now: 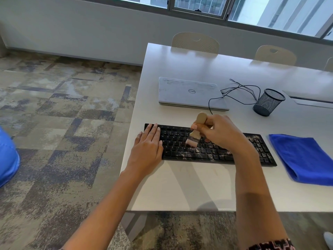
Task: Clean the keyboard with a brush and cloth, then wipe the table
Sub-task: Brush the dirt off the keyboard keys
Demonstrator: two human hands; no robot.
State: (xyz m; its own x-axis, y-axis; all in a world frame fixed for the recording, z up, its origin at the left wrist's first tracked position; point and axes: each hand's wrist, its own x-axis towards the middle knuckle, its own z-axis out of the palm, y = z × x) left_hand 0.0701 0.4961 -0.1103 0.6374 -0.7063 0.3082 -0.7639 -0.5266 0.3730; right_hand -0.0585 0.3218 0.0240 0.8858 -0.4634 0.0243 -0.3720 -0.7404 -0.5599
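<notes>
A black keyboard (207,152) lies on the white table (189,186), speckled with pale dust on its middle and right keys. My right hand (221,132) grips a wooden-handled brush (195,133), whose bristles touch the keys near the keyboard's middle. Flat on the keyboard's left end rests my left hand (147,147), fingers straight and together. A folded blue cloth (304,159) lies on the table just right of the keyboard.
A closed white laptop (191,93) sits behind the keyboard, with a black cable (239,91) trailing to its right. A black mesh pen cup (268,102) stands at the right. Chairs (195,42) line the far table edge. Patterned carpet lies to the left.
</notes>
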